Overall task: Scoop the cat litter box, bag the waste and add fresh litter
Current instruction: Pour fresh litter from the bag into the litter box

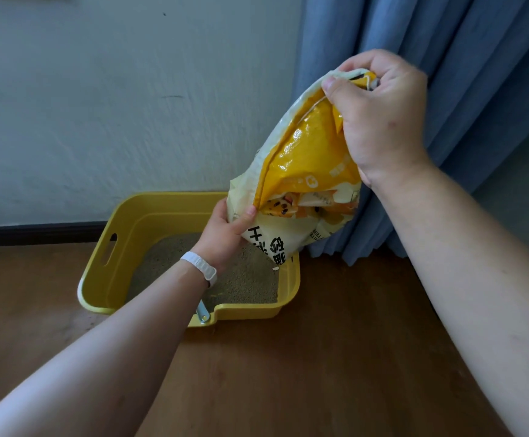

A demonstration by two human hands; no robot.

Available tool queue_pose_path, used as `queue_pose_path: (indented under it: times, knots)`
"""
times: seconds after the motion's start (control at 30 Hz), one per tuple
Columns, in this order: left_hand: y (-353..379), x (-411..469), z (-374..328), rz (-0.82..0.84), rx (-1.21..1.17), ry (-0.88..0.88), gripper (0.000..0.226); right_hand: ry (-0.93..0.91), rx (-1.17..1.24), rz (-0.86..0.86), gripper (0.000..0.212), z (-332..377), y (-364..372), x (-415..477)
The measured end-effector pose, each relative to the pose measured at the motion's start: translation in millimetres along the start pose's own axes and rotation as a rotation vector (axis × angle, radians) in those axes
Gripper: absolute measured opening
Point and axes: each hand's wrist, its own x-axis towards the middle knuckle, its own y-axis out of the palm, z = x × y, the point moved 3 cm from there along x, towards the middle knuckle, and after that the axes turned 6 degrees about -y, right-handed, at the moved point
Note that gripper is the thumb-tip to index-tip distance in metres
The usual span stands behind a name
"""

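Your litter bag (307,159), yellow and cream with large black characters printed near its lower end, hangs tipped over the far right part of the yellow litter box (137,216). The bag's lower end sits just above the box's right rim, and its upper end is bunched up high in front of the curtain.

Your right hand (383,121) has that bunched upper end; its fingers (332,86) are clenched round the gathered plastic. Your left hand (222,234) grips the bag's lower left edge, thumb pressed on the front of the plastic and the other fingers curled behind it. You wear a white wristband (200,263) on that wrist. Whether anything is pouring from the bag cannot be told.

The box holds a flat layer of greyish-tan litter (250,285). At a notch in its near rim a grey metal handle (202,313) pokes out, its other end hidden behind your left forearm.

The box stands on a brown wooden floor (320,373), pushed close to a white wall (99,105) with a dark baseboard (36,231). A blue curtain (461,58) hangs to the right, behind the bag.
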Motion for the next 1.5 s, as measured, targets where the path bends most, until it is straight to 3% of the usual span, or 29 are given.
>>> queue_pose_path:
  times: [0.53, 1.07, 1.2, 1.37, 1.5]
  knots:
    - [-45.9, -49.2, -14.9, -0.050, 0.085, -0.006, 0.048, 0.064, 0.033, 0.042, 0.008, 30.5, 16.4, -19.7]
    - [-31.2, -62.1, -30.6, -0.073, 0.152, 0.006, 0.043, 0.111, 0.005, 0.042, 0.007, 31.9, -16.2, -20.2]
    - [-20.5, -57.3, -31.6, -0.085, 0.147, -0.003, 0.034, 0.133, -0.016, 0.127, 0.015, 18.3, -38.5, -16.8]
    - [-4.4, -54.0, -29.2, -0.143, 0.187, -0.006, 0.028, 0.190, -0.107, 0.391, 0.020, 2.2, -69.3, -14.3]
    - [5.6, -52.5, -31.9, -0.180, 0.213, 0.008, 0.028, 0.219, -0.182, 0.487, 0.020, -8.8, -86.3, -14.4]
